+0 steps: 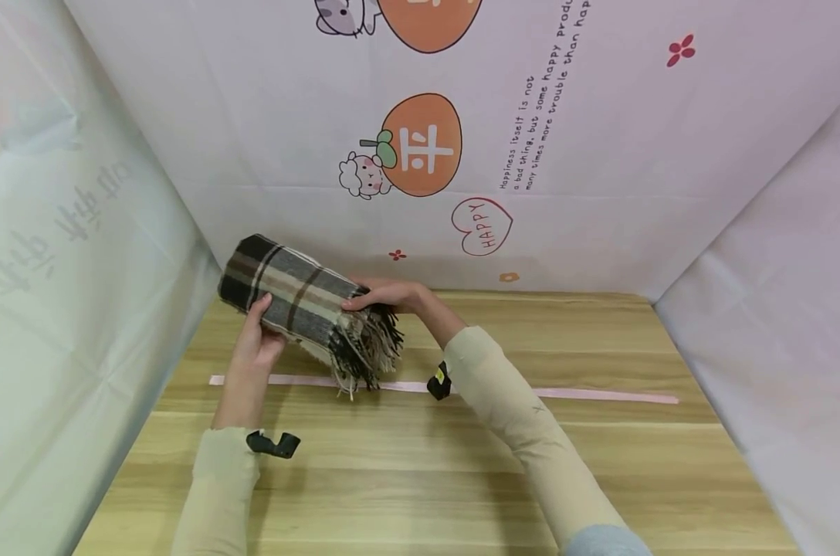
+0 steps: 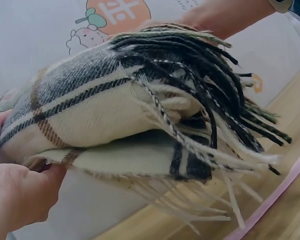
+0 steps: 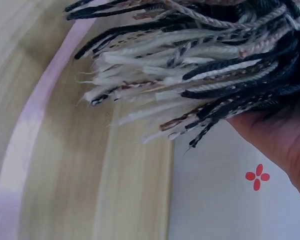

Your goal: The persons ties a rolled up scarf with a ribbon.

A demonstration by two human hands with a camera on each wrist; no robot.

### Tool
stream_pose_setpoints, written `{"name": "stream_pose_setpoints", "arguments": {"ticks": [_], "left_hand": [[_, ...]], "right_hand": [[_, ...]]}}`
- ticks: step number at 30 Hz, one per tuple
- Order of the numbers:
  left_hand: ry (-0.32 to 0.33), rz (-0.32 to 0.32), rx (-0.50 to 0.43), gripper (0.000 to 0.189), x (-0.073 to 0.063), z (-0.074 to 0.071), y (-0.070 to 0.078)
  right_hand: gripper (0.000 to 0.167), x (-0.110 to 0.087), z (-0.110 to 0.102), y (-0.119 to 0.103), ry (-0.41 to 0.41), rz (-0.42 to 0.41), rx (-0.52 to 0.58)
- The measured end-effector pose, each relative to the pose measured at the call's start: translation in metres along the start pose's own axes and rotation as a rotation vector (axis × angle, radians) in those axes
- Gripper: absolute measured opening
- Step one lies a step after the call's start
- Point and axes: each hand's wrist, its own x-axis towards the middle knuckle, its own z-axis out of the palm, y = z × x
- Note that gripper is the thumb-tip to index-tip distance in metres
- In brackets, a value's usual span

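A folded plaid scarf (image 1: 291, 289) in black, grey, cream and brown is held above the table's back left part, tilted down to the right. My left hand (image 1: 259, 344) grips its near edge, thumb on top; in the left wrist view the left hand (image 2: 22, 192) pinches the lower layers. Near the fringed end, my right hand (image 1: 385, 295) holds the scarf from the far side, thumb over the top. Loose tassels (image 3: 155, 75) hang from that end and fill the right wrist view, where the right hand (image 3: 280, 140) is mostly hidden behind them.
Below lies a wooden table (image 1: 392, 479) with a pink tape strip (image 1: 601, 395) across it. A printed white cloth wall (image 1: 587, 232) stands at the back, with more cloth walls at both sides. Black wrist mounts (image 1: 274, 444) stick out from the sleeves.
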Motion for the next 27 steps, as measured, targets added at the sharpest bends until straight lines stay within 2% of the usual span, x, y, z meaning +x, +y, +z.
{"name": "stream_pose_setpoints", "arguments": {"ticks": [5, 12, 15, 17, 21, 24, 27], "left_hand": [[0.004, -0.012, 0.115, 0.031, -0.005, 0.006, -0.003], [0.003, 0.023, 0.450, 0.038, -0.007, 0.008, -0.011], [0.010, 0.033, 0.553, 0.037, -0.009, 0.008, -0.015], [-0.011, 0.044, 0.611, 0.034, -0.010, 0.007, -0.017], [-0.061, 0.078, 0.701, 0.029, -0.012, 0.008, -0.020], [-0.090, 0.091, 0.719, 0.025, -0.013, 0.010, -0.022], [-0.103, 0.100, 0.727, 0.023, -0.011, 0.013, -0.024]], "right_hand": [[0.092, -0.010, 0.013, 0.003, 0.021, 0.032, 0.150], [0.084, -0.024, 0.039, 0.014, 0.102, 0.049, 0.349], [0.081, -0.031, 0.052, 0.018, 0.136, 0.044, 0.423], [0.080, -0.036, 0.060, 0.020, 0.160, 0.044, 0.456], [0.074, -0.043, 0.071, 0.024, 0.172, -0.006, 0.536], [0.069, -0.047, 0.075, 0.027, 0.171, -0.048, 0.577], [0.068, -0.051, 0.076, 0.029, 0.173, -0.051, 0.608]]}}
